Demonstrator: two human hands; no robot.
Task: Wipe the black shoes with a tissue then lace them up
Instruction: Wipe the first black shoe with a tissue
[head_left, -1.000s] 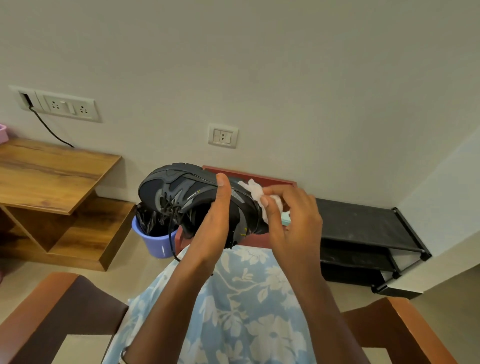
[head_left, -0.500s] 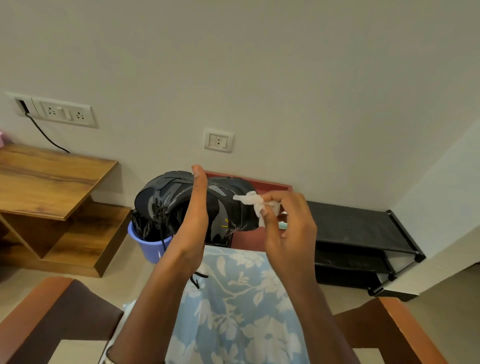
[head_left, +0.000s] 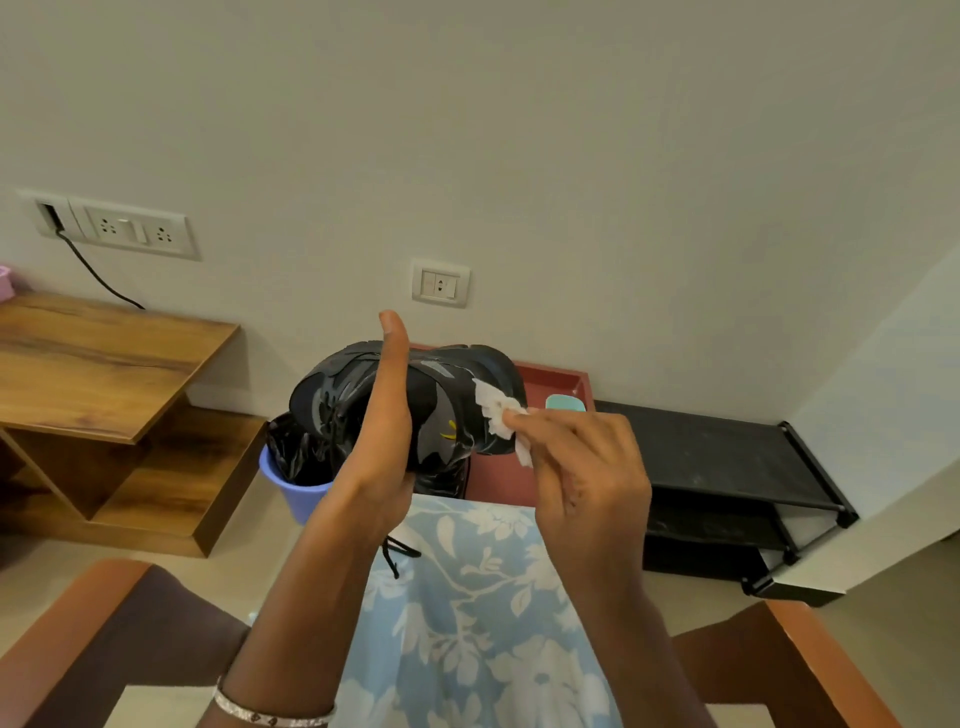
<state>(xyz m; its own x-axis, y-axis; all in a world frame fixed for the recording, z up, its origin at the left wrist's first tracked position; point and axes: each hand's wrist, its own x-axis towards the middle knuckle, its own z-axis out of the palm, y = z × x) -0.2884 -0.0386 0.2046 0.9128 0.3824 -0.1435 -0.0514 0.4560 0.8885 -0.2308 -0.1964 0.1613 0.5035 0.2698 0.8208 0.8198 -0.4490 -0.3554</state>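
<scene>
The black shoe (head_left: 447, 408) is held up in the air at chest height, lying on its side in front of the person, above a lap covered in blue floral cloth (head_left: 467, 623). The left hand (head_left: 387, 441) has it in its grip from below: the palm presses against the middle of the shoe, the thumb stands straight up across it, and the fingers are hidden behind it. The right hand (head_left: 587, 478) has its grip closed on a crumpled white tissue (head_left: 496, 410), pinched at the fingertips and touching the shoe's right end. A loose black lace (head_left: 397, 556) dangles below the left wrist, which wears a thin bracelet (head_left: 270, 716). Behind all this rises a pale wall (head_left: 519, 130). A wooden surface (head_left: 104, 364) with a lower shelf stands at left, a low black shoe rack (head_left: 717, 457) at right, and brown chair arms (head_left: 67, 649) frame the bottom corners. Between surface and rack, partly hidden by the shoe, sit a red tray (head_left: 556, 379) with a small teal object (head_left: 565, 402) and a blue bucket (head_left: 291, 483) lined with a black bag. Two socket plates (head_left: 130, 228) are set in the wall.
</scene>
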